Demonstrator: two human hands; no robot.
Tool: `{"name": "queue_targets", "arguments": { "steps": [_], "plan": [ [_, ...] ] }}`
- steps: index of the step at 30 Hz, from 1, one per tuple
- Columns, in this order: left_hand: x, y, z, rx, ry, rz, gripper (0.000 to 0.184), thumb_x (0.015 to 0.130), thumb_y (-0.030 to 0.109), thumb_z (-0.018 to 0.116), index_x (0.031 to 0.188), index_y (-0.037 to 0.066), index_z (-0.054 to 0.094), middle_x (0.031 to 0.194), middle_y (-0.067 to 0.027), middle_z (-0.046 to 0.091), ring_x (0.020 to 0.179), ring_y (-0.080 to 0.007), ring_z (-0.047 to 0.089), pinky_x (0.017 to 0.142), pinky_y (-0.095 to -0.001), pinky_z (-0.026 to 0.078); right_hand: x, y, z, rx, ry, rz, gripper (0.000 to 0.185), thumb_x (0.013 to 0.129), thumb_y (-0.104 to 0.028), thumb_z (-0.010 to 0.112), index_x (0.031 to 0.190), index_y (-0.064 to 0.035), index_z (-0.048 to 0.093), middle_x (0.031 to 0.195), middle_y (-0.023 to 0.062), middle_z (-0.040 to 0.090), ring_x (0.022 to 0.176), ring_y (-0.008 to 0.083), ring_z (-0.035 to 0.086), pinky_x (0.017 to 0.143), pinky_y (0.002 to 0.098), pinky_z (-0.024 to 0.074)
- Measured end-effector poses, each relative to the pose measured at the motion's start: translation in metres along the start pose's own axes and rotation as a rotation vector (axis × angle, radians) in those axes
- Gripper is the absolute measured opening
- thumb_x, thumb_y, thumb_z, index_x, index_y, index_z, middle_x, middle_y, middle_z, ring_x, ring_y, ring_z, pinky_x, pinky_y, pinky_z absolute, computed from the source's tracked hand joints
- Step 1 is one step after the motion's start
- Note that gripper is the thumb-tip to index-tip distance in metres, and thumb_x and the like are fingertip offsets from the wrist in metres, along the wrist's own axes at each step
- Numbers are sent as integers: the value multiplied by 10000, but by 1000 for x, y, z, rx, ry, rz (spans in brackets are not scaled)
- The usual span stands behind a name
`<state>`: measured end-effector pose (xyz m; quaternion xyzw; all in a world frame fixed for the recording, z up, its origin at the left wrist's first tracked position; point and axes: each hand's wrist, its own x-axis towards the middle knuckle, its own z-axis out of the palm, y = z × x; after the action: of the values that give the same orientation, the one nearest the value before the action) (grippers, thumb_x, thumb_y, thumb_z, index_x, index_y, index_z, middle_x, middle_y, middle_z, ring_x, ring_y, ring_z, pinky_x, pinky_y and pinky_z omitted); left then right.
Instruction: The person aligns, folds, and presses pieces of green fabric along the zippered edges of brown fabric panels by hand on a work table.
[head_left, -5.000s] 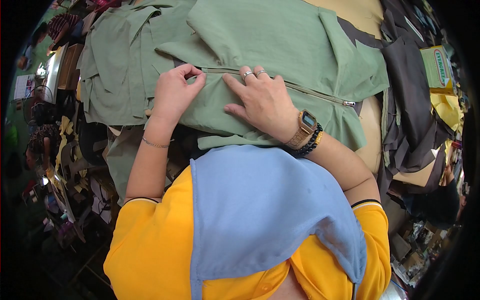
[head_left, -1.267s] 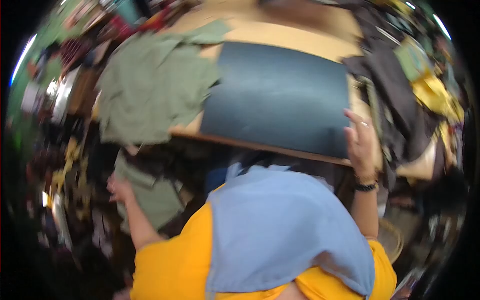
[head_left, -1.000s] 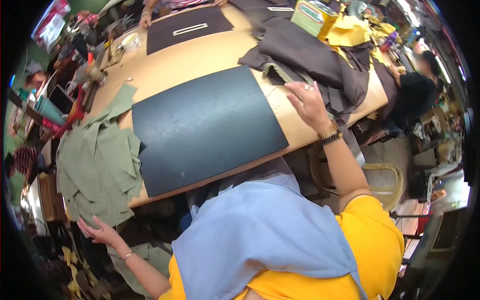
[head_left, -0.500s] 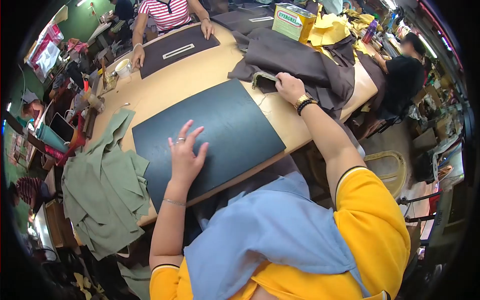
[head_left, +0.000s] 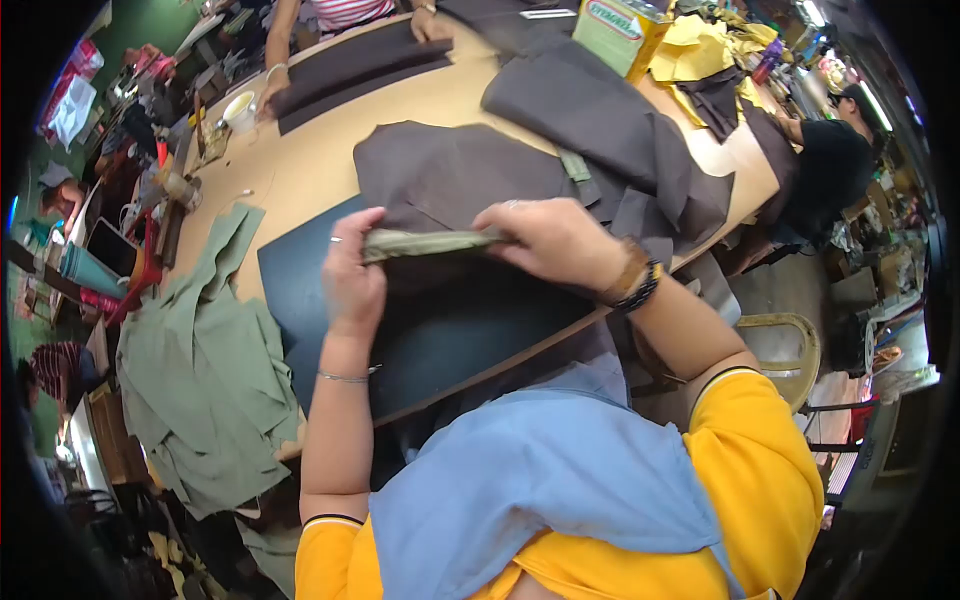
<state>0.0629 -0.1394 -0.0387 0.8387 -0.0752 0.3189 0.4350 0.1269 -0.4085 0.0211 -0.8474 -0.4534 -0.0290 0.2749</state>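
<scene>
Between my two hands a dark brown fabric piece (head_left: 455,170) is held up by its near edge, where a folded olive-green strip (head_left: 432,244) runs across. My left hand (head_left: 356,275) pinches the strip's left end, fingers closed. Closed on the right end is my right hand (head_left: 560,245), its fingertips partly hidden. The piece hangs over a dark blue-green board (head_left: 305,270), which it partly covers. A pile of brown fabric (head_left: 600,130) lies beyond my right hand, with a small green strip (head_left: 576,167) at its near edge.
Sage-green cloth pieces (head_left: 205,370) hang over the table's left edge. Across the table, a person's hands hold a brown panel (head_left: 365,68). A yellow-green can (head_left: 615,40) and yellow scraps (head_left: 695,50) stand at the back right. A white cup (head_left: 240,112) is far left.
My right hand has drawn a brown piece from the pile over the board, and my left hand has closed on its green edge. The other person's panel is now folded or lifted.
</scene>
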Motion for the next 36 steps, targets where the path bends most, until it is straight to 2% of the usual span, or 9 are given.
{"name": "queue_targets", "arguments": {
  "steps": [5,10,12,15,19,21,25,28,36],
  "plan": [
    [-2,-19,-75,273,14,-50,489,768,-177,484,1145,45,702,1104,-143,702,1047,-316,683,933,-364,534,-1,31,-32,45,-110,20,196,918,-183,713,1061,-61,658,941,183,700,896,378,686,789,431,546],
    [42,-51,-127,437,-245,-12,582,793,-125,450,1240,140,713,1091,-192,728,1042,-374,693,921,-406,535,64,72,-75,41,-160,-56,173,954,-90,672,1097,7,655,899,97,701,870,161,653,839,328,528],
    [86,-62,-138,518,-299,-54,569,840,-117,450,1307,110,681,1244,-195,708,1183,-337,679,1007,-372,502,114,95,-88,-160,-75,-105,286,927,-156,658,1189,-56,709,1036,194,727,976,359,694,886,423,545],
    [155,-76,-168,857,118,150,550,912,9,510,1373,273,652,1260,-104,716,1149,-318,685,1042,-515,447,170,83,-107,-281,596,-402,185,884,-13,594,1033,-103,657,885,172,701,825,357,703,716,417,566],
    [137,6,-171,685,552,606,646,917,-18,539,1458,333,566,1400,51,660,1323,-205,599,1157,-691,190,155,40,-116,-208,754,-420,212,885,9,575,1067,-77,643,868,157,701,798,318,710,703,381,569],
    [91,-23,-165,829,483,489,681,887,-68,526,1452,310,572,1409,63,648,1347,-213,577,1168,-721,162,133,61,-94,-288,758,-595,166,894,-22,592,1044,-75,637,835,137,693,771,310,709,681,386,569],
    [-34,-66,-136,1032,-381,24,668,862,-16,528,1475,247,554,1499,22,572,1452,-279,461,1165,-782,71,33,108,-3,-325,170,-310,202,896,-220,740,1084,-148,722,1203,36,727,1213,255,646,1090,554,437],
    [-70,-36,-129,704,-403,-277,766,835,189,636,1572,228,428,1657,-52,370,1575,-314,225,1191,-740,44,-29,99,23,-212,40,-127,334,888,-285,770,1183,-145,699,1288,37,696,1310,273,586,1153,632,329],
    [-61,17,-30,657,-592,-51,925,877,650,661,1596,145,372,1692,-147,262,1575,-384,176,1203,-686,129,-26,20,52,-193,138,-12,498,929,-361,726,1349,-112,630,1476,108,574,1423,313,482,1195,615,268]
  ]
}}
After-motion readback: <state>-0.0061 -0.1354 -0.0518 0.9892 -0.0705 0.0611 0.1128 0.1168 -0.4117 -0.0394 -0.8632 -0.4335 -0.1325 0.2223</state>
